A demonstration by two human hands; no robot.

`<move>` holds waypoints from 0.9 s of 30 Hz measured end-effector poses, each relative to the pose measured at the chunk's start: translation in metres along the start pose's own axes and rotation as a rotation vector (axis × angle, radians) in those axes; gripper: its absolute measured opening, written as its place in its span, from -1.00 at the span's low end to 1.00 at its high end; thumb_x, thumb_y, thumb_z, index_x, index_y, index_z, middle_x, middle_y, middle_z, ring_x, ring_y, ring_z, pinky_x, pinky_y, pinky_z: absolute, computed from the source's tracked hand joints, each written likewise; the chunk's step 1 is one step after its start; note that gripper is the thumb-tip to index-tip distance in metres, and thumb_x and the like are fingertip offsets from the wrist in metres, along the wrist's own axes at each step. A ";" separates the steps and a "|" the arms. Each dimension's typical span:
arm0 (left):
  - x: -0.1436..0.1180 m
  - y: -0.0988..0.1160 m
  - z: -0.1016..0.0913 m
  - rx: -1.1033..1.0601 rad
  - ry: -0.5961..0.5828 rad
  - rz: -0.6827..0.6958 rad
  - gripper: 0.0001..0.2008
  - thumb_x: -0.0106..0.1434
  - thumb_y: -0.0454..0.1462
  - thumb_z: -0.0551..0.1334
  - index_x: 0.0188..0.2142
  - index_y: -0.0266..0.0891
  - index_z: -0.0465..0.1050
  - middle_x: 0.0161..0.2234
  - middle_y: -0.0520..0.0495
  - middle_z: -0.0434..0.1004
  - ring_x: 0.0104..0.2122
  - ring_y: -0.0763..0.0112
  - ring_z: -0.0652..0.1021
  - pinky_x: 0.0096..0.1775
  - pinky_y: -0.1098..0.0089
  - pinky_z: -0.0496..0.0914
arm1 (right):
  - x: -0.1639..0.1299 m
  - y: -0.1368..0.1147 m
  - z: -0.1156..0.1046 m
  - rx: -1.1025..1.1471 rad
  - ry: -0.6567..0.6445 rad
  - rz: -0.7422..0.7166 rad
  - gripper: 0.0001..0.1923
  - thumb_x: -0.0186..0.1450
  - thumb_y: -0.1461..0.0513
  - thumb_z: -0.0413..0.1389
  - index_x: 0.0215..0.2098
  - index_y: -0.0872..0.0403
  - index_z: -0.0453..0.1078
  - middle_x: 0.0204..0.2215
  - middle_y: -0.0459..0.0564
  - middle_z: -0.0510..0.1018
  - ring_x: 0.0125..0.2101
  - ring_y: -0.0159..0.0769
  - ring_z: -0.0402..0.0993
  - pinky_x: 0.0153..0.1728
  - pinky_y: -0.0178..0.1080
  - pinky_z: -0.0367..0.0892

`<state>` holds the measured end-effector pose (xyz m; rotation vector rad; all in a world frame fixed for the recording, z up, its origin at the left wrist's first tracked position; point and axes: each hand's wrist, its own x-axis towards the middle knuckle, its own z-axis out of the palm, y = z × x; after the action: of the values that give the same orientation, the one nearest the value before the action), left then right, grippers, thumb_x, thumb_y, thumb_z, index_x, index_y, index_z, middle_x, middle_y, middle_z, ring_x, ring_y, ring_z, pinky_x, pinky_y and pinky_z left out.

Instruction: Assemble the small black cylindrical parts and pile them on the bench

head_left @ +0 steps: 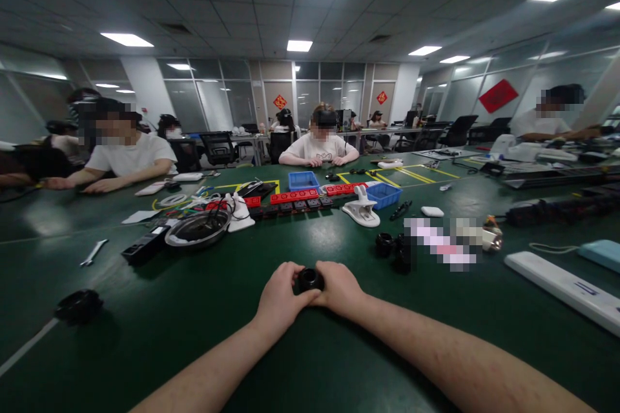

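Observation:
Both of my hands meet at the middle of the green table (194,322), closed around a small round black part (310,279). My left hand (281,297) grips it from the left and my right hand (341,289) from the right. The part's dark round top shows between my fingers; its underside is hidden. Two more small black round parts (393,246) lie a little beyond my right hand.
Ahead lie a metal bowl (197,230), a black power strip (144,246), a wrench (93,252), red and black parts in a row (295,197), blue bins (303,180) and a white clamp (362,208). A white bar (562,282) lies at right. Several people sit across the table.

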<state>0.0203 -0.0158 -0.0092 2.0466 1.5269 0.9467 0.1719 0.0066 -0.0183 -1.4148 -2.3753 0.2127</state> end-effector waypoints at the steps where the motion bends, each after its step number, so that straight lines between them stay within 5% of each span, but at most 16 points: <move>1: 0.001 0.000 0.000 0.001 0.006 0.003 -0.69 -0.11 -0.18 0.27 -0.35 -0.23 0.32 -0.37 0.00 0.33 -0.35 0.31 0.37 -0.34 0.36 0.26 | -0.001 -0.002 0.000 -0.048 0.017 0.006 -0.54 -0.06 -0.10 0.08 -0.48 0.12 0.24 -0.52 -0.05 0.35 -0.48 -0.30 0.24 -0.46 -0.29 0.06; 6: 0.005 -0.003 -0.007 -0.050 -0.097 0.080 -0.68 -0.09 -0.21 0.26 -0.29 -0.22 0.33 -0.35 -0.01 0.32 -0.37 0.35 0.36 -0.34 0.40 0.27 | 0.000 0.000 -0.008 0.031 0.001 -0.062 -0.41 -0.15 -0.11 0.14 -0.30 0.12 0.27 -0.37 0.02 0.37 -0.33 -0.19 0.25 -0.32 -0.20 0.11; 10: 0.007 -0.004 -0.015 -0.090 -0.218 0.150 -0.66 -0.05 -0.21 0.25 -0.22 -0.18 0.34 -0.36 0.00 0.31 -0.40 0.39 0.35 -0.37 0.43 0.25 | 0.004 0.012 -0.020 0.316 -0.226 -0.214 -0.47 -0.09 0.07 0.20 -0.18 0.09 0.27 -0.29 -0.04 0.36 -0.26 -0.25 0.25 -0.27 -0.25 0.15; 16: 0.005 -0.001 -0.020 -0.137 -0.286 0.159 -0.61 -0.04 -0.20 0.24 -0.16 -0.14 0.34 -0.35 0.01 0.31 -0.39 0.41 0.35 -0.37 0.45 0.25 | 0.011 0.028 -0.026 0.592 -0.459 -0.247 -0.65 0.01 0.23 0.15 -0.21 0.12 0.32 -0.31 -0.10 0.37 -0.30 -0.33 0.28 -0.27 -0.31 0.17; 22: 0.005 -0.001 -0.018 -0.135 -0.265 0.162 -0.62 -0.05 -0.20 0.25 -0.18 -0.15 0.35 -0.37 0.02 0.31 -0.40 0.41 0.35 -0.38 0.45 0.24 | 0.010 0.026 -0.023 0.628 -0.435 -0.173 -0.67 -0.05 0.21 0.19 -0.30 0.14 0.32 -0.42 -0.14 0.35 -0.38 -0.38 0.26 -0.36 -0.35 0.16; 27: 0.004 -0.003 -0.011 -0.107 -0.186 0.108 -0.62 -0.13 -0.19 0.29 -0.26 -0.20 0.37 -0.36 0.00 0.33 -0.41 0.40 0.36 -0.41 0.45 0.24 | 0.007 0.019 -0.014 0.442 -0.256 -0.092 -0.59 -0.17 0.08 0.24 -0.45 0.14 0.25 -0.51 -0.17 0.29 -0.48 -0.42 0.20 -0.53 -0.41 0.08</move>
<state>0.0105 -0.0119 -0.0024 2.0933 1.2555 0.8317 0.1897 0.0208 -0.0101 -1.1185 -2.3788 0.8806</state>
